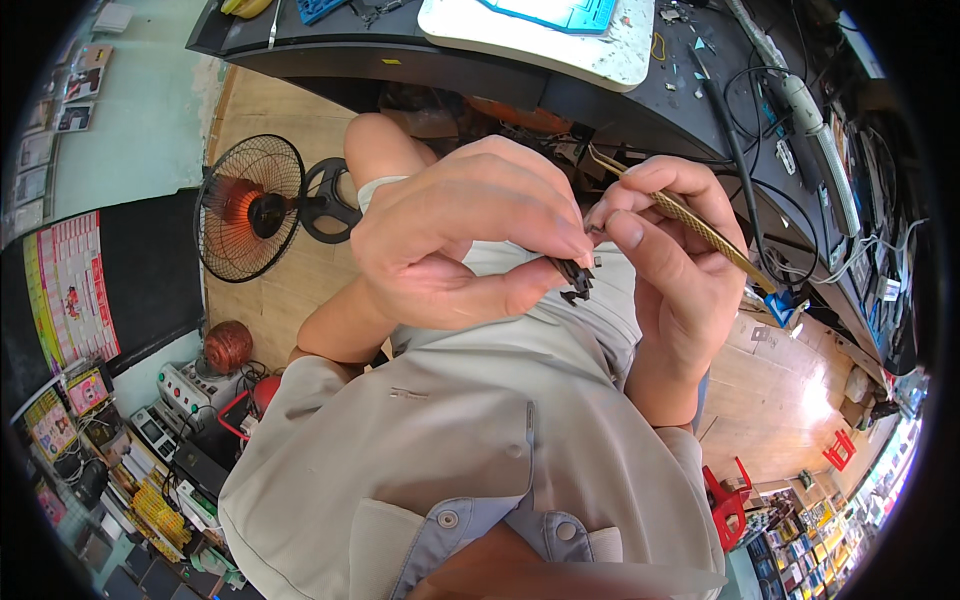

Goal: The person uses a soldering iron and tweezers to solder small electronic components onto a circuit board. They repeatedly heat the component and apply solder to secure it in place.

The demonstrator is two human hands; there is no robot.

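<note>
In the head view, the black part (573,279) is out in front of my shirt (450,430), and I take every place from it. My left hand (460,240), on its left, pinches it between thumb and forefinger, with one end sticking out free past the fingertips. My right hand (690,262), on its right, has thumb and forefinger drawn nearly together around a small greyish bit (595,229), just above the part in view. I cannot tell what that bit is, or whether it touches the part.

The tweezers (703,230) lie across my right fingers, tips pointing away beyond the part. Parked like that, they leave the finger and thumb usable, but I should mind where those tips swing if I turn the wrist.

To do this well, I'd hold the part only firmly enough to stop it twisting; its free end looks thin and could snap under a hard squeeze. Bracing my two hands against each other should calm any shake. The part hangs over my clothes, while the mat (560,58) lies well ahead of it on the desk (340,62), so a dropped bit could be lost; working above the mat seems safer.
</note>
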